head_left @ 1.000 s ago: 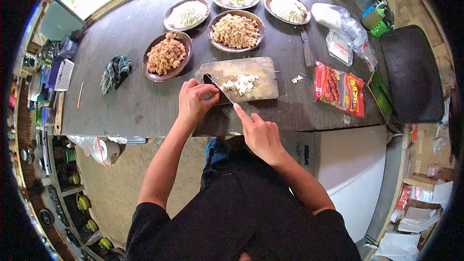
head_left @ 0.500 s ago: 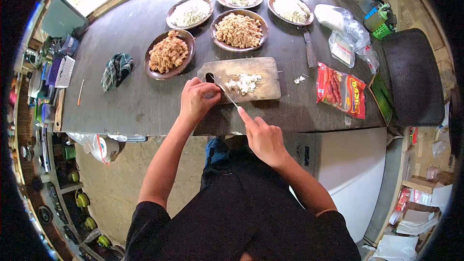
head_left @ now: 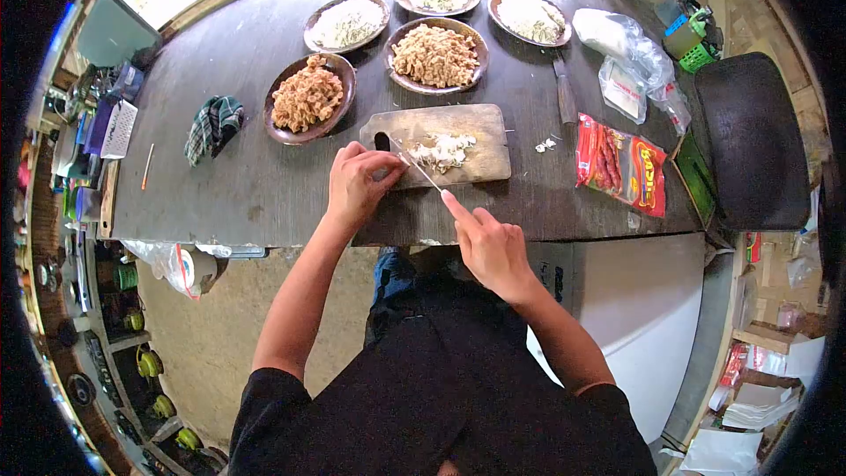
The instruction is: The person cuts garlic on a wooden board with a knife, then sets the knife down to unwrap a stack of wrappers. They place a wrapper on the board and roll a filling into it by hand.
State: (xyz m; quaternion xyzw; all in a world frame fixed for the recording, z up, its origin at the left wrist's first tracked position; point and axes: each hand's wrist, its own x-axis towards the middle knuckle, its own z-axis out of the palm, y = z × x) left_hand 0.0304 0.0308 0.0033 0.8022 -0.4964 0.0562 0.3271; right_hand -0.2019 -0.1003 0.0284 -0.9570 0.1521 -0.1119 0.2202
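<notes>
A wooden cutting board (head_left: 489, 128) lies near the table's front edge, with a pile of chopped pale food (head_left: 445, 152) on it. My right hand (head_left: 493, 251) is closed round a knife (head_left: 421, 173), index finger stretched along it, and the thin blade slants up and left over the board. At the board's left end, my left hand (head_left: 361, 185) has its fingers bent together. They pinch a small pale piece (head_left: 404, 159) against the blade; its kind is too small to tell. The knife's handle is hidden in my right hand.
Plates of shredded white food (head_left: 348, 23) and brown fried pieces (head_left: 434, 55) stand beyond the board. Another knife (head_left: 564, 92), a red sausage packet (head_left: 621, 163) and plastic bags (head_left: 639, 53) lie right. A checked cloth (head_left: 214, 128) lies left; a black chair (head_left: 749, 141) stands right.
My right hand and the knife have shifted slightly right and down. The left hand stays nearly in place, and the pale piece at its fingertips shows more clearly.
</notes>
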